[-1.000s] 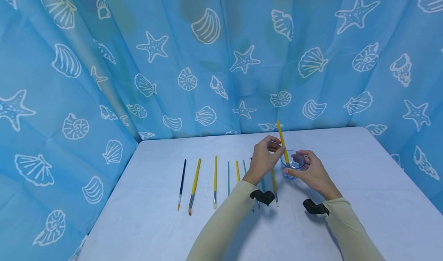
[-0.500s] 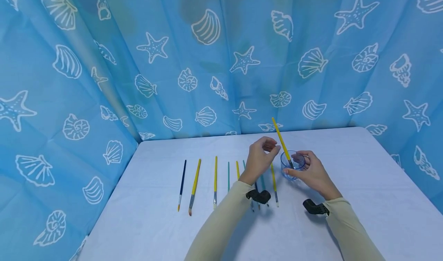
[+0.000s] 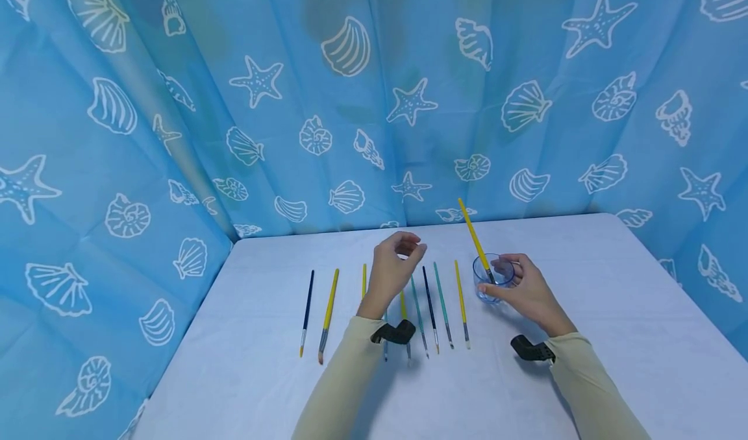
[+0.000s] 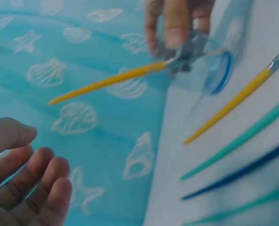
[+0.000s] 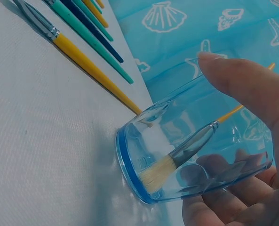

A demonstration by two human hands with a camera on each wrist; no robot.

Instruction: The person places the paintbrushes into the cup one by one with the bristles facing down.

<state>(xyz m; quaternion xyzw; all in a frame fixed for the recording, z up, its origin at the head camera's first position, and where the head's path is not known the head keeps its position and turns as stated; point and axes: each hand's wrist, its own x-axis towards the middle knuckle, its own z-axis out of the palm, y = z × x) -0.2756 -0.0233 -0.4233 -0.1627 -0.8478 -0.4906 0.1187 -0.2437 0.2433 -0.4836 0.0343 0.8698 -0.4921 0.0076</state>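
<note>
My right hand (image 3: 528, 294) grips a clear blue plastic cup (image 5: 191, 96), its thumb on one side and fingers on the other. Inside leans a paintbrush with a yellow handle (image 3: 471, 229); its pale bristles (image 5: 159, 174) point down near the cup's bottom. My left hand (image 3: 394, 268) hovers over the row of brushes, fingers loosely bent and nothing between them. Closest to the cup on the table lies a yellow brush (image 3: 460, 291), then a teal brush (image 3: 441, 291), a dark blue brush (image 3: 429, 297) and another teal brush (image 3: 417, 307). My left forearm partly hides other brushes.
Further left lie a dark brush (image 3: 308, 310) and a thick yellow brush (image 3: 330, 304), bristles toward me. A white cloth covers the table (image 3: 234, 375). Behind it hangs a blue curtain (image 3: 374, 148) with white shells and starfish.
My left hand has let go of the yellow paintbrush, which tipped left against the cup's rim. That hand then moved left over the brushes. My right hand stays on the cup.
</note>
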